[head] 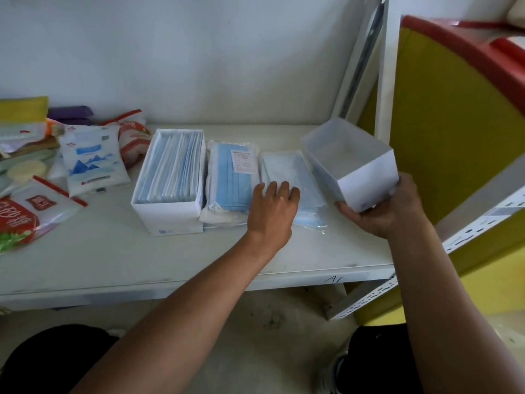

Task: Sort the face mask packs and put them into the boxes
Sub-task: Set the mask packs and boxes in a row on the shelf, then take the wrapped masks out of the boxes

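Observation:
An empty white box (366,177) is tilted up off the shelf at the right, and my right hand (383,209) grips its near bottom corner. Lying flat on the white shelf (170,260), a pack of blue face masks (289,169) has my left hand (272,206) resting on its near half with fingers spread. To its left lies a second clear pack of blue masks (230,177) with a paper label. Further left stands another white box (170,177), filled with upright mask packs.
Food bags and packets (91,160) crowd the shelf's left end. A yellow and red panel (454,109) and a perforated metal rail (483,223) stand close on the right. A white wall backs the shelf. My knees are below the front edge.

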The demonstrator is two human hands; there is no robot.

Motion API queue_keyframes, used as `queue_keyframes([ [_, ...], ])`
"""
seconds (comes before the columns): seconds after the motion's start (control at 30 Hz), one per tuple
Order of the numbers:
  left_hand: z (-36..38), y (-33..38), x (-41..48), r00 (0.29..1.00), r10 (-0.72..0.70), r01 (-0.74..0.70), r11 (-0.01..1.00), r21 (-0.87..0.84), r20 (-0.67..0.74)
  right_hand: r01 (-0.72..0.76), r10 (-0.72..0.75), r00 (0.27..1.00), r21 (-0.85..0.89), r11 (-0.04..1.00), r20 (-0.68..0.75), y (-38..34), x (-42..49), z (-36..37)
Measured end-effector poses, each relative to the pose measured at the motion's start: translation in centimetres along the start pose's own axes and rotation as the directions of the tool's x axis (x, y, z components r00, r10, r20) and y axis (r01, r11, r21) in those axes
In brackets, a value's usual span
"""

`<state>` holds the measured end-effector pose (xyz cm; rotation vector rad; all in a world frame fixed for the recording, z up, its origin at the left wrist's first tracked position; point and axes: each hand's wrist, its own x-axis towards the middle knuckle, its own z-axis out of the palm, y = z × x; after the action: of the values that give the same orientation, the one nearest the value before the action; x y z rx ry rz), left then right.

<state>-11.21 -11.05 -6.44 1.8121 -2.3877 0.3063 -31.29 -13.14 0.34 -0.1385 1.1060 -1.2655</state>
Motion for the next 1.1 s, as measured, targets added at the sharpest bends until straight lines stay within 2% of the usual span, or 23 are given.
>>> queue_keyframes([
  [0.13, -0.5, 0.2, -0.3, 1.0, -0.014, 0.014, 0.999, -0.046, 0.014, -0.107, 0.112, 0.993, 0.12, 0.987, -0.031, 1.4, -0.9, -0.3],
  [0.23, -1.1, -0.1, -0.7, 0.995, -0.035, 0.023, 0.991, -0.132, -0.095, -0.171, 0.189, 0.98, 0.212, 0.962, -0.064, 2.3, -1.9, -0.7],
  [0.37, -2.2, -1.5, -1.1, 0.964, -0.035, -0.013, 0.984, -0.18, -0.264, -0.158, 0.191, 0.973, 0.235, 0.959, -0.127, 3.2, -4.3, -0.3],
  [0.47, -3.1, -3.1, -1.4, 0.912, -0.102, 0.006, 0.972, -0.235, -0.397, -0.138, 0.149, 0.978, 0.08, 0.987, -0.148, 5.9, -6.4, 0.8],
  [0.53, -4.1, -4.5, -1.8, 0.871, -0.195, 0.063, 0.954, -0.292, -0.45, -0.079, 0.077, 0.997, -0.12, 0.99, -0.022, 8.1, -7.8, 2.4],
  [0.63, -5.7, -8.1, -2.5, 0.79, -0.4, 0.248, 0.902, -0.354, -0.465, 0.07, -0.003, 0.986, -0.396, 0.915, 0.169, 10.2, -8.8, 6.0],
  [0.7, -6.3, -11.3, -3.4, 0.725, -0.525, 0.39, 0.847, -0.362, -0.446, 0.171, -0.037, 0.965, -0.521, 0.836, 0.258, 11.2, -8.6, 8.4],
  [0.73, -6.4, -12.8, -3.9, 0.714, -0.576, 0.464, 0.815, -0.347, -0.398, 0.219, -0.044, 0.952, -0.573, 0.79, 0.303, 11.8, -8.5, 9.5],
  [0.83, -6.3, -15.9, -5.5, 0.71, -0.688, 0.637, 0.719, -0.278, -0.149, 0.34, -0.047, 0.911, -0.683, 0.646, 0.409, 13.9, -8.2, 12.5],
  [0.97, -5.8, -16.4, -6.4, 0.688, -0.713, 0.718, 0.643, -0.266, 0.134, 0.402, -0.049, 0.892, -0.74, 0.54, 0.449, 16.4, -7.9, 15.3],
  [1.03, -5.5, -16.1, -6.5, 0.705, -0.697, 0.703, 0.663, -0.258, 0.132, 0.419, -0.071, 0.892, -0.757, 0.502, 0.446, 17.1, -7.6, 15.8],
  [1.1, -5.3, -15.9, -6.6, 0.728, -0.683, 0.677, 0.702, -0.223, 0.06, 0.442, -0.086, 0.883, -0.757, 0.481, 0.462, 17.4, -7.3, 16.0],
])
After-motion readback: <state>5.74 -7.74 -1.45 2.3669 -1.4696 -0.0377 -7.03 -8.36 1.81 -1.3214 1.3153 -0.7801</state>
